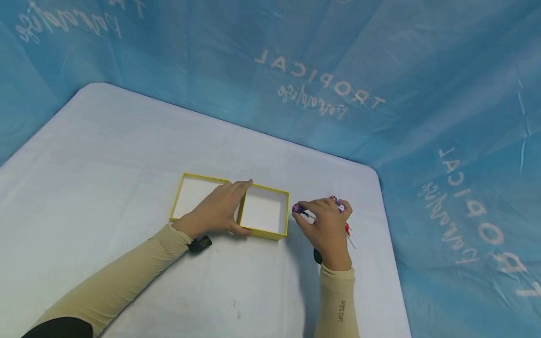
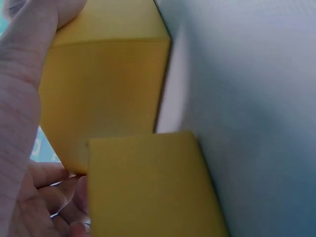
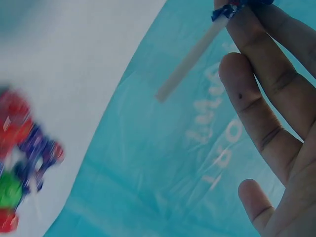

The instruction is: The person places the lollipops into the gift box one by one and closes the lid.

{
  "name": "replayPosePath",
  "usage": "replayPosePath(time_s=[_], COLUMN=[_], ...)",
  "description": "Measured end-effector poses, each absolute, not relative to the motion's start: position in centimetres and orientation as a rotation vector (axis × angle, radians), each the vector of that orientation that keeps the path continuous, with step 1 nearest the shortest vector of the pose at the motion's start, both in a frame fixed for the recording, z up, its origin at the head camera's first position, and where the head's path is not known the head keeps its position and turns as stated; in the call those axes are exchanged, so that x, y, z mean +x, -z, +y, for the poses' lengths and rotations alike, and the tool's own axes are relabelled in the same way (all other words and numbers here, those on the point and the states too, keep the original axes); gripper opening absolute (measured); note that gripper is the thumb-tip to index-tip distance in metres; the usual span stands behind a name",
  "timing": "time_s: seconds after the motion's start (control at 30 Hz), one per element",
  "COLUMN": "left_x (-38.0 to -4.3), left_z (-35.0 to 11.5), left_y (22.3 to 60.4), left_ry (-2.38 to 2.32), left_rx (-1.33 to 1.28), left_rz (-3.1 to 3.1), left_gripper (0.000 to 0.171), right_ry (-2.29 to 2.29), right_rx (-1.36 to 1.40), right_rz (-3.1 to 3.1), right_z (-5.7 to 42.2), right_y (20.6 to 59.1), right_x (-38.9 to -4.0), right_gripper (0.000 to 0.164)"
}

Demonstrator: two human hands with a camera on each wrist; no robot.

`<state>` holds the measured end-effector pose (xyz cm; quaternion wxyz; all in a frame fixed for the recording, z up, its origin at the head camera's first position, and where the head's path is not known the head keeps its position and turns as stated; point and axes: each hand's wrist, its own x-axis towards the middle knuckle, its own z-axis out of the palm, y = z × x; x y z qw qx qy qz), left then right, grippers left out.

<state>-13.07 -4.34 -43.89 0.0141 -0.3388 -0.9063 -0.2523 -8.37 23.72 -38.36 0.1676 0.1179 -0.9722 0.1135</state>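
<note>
Two open yellow boxes with white insides stand side by side on the table in the head view. My left hand (image 1: 216,209) reaches over the left box (image 1: 192,197) and grips the right box (image 1: 265,209), thumb on its near side and fingers at its far left corner. In the left wrist view, fingers show on opposite sides of the gripped yellow box. To the right of it, my right hand (image 1: 326,225) pinches a purple-wrapped lollipop (image 1: 297,208) by its candy end. Its white stick (image 3: 190,61) sticks out free in the right wrist view.
More lollipops lie on the table by the right hand, partly hidden beneath it; the right wrist view shows a red one (image 3: 15,118) with purple and green ones, blurred. A white cloth (image 1: 127,141) covers the table, and a blue printed curtain (image 1: 236,70) hangs behind and along the right.
</note>
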Motion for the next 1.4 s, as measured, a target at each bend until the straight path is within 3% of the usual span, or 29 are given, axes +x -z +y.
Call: replayPosePath(time_s=[0.33,1.1,1.4], left_x=[-13.1,-13.0,-13.0], left_z=[-4.3,-4.3,-4.4], left_y=[43.9,43.6,44.0], left_ry=[0.751,0.689,0.669], left_rx=[-1.066,-1.077,-1.076], left_rz=[-2.824,-2.791,-2.778], left_gripper=[0.129,0.125,0.128], right_ry=[-0.346,-0.373,-0.285], right_rx=[0.521,0.763,0.719], right_rz=[-2.765,-2.789,-2.871], right_z=[19.7,16.0,15.1], right_y=[38.2,38.7,39.2], right_x=[-9.0,-8.6,-8.4], right_gripper=[0.027,0.015,0.012])
